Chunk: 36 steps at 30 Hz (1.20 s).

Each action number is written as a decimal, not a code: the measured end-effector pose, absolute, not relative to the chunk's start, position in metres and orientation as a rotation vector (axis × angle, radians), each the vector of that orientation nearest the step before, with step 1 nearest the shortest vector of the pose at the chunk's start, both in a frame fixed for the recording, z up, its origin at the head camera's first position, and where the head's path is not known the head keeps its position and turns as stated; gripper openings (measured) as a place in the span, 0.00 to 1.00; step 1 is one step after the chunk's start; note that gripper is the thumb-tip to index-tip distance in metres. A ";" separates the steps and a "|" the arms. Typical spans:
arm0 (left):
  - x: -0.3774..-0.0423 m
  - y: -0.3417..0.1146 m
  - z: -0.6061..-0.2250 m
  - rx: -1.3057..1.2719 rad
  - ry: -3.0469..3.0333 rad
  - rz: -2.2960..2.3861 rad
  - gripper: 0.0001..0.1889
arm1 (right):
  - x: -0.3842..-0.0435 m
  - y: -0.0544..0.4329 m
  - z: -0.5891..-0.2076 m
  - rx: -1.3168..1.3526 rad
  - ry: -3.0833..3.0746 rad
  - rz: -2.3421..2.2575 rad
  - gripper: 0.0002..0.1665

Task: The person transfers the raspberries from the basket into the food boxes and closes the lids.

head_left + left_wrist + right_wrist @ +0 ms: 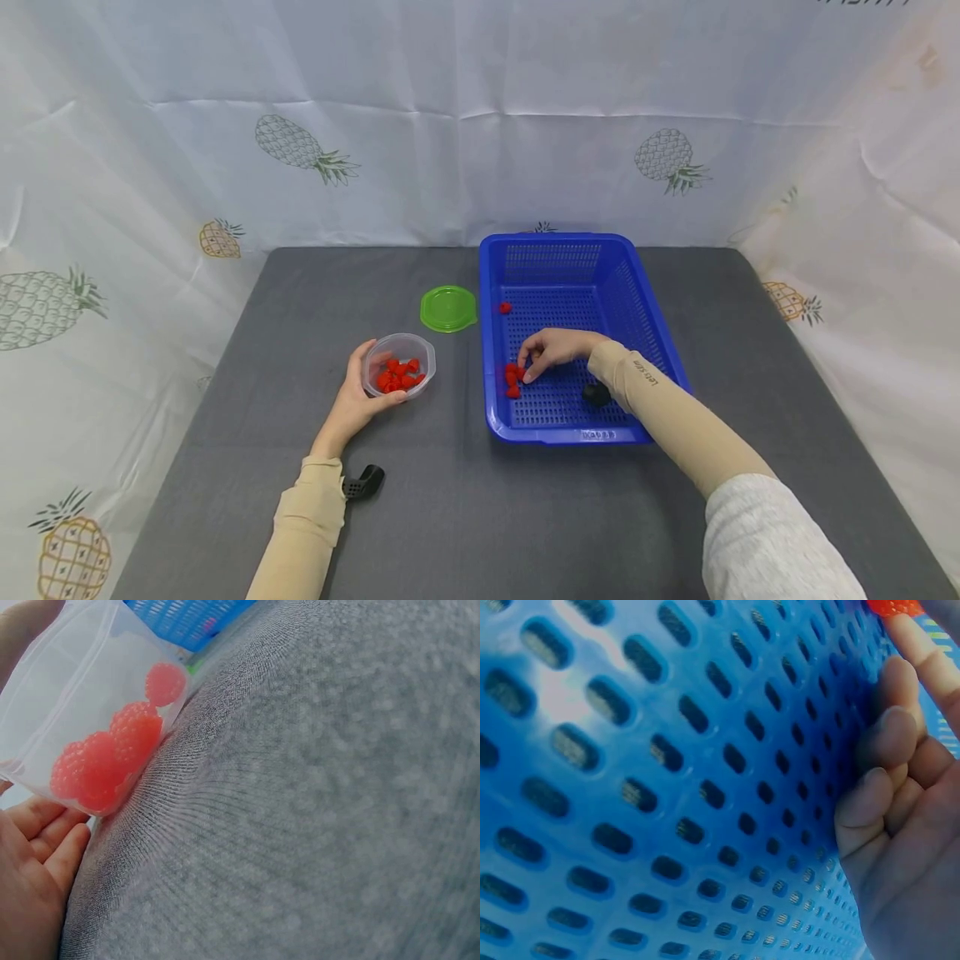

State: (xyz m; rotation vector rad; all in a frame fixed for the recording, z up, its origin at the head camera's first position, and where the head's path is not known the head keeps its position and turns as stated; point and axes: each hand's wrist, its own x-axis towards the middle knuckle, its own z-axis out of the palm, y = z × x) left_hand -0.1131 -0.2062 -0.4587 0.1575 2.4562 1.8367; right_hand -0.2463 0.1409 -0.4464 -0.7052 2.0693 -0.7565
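Note:
A clear plastic tub (408,343) with several red toy raspberries (94,769) inside sits on the left of the table. My left hand (362,392) holds it from the side, thumb along the near wall and fingers round the far one. My right hand (555,348) reaches into a blue slotted basket (493,333). Its thumb and index finger pinch a raspberry (520,374) beside a few others near the basket's left wall. In the right wrist view that raspberry (895,606) shows at the index fingertip, and the other fingers are curled in over the slotted floor.
A green round lid (447,309) lies between tub and basket. One raspberry (506,308) is farther back in the basket. Black wrist cameras show under the right wrist (596,394) and beside the left wrist (365,482). Pineapple-print cloth (480,167) hangs behind the grey table (450,508).

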 end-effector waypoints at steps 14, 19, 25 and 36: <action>-0.113 -0.208 -0.460 0.172 2.455 1.840 0.48 | -0.244 0.137 -0.444 -0.700 2.124 -0.689 0.14; -0.114 -0.208 -0.461 0.171 2.453 1.850 0.48 | -0.246 0.140 -0.448 -0.729 2.111 -0.704 0.13; -0.114 -0.206 -0.462 0.172 2.448 1.847 0.48 | -0.246 0.145 -0.449 -0.775 2.098 -0.728 0.10; -0.114 -0.208 -0.462 0.161 2.436 1.851 0.48 | -0.246 0.147 -0.440 -0.736 2.105 -0.812 0.12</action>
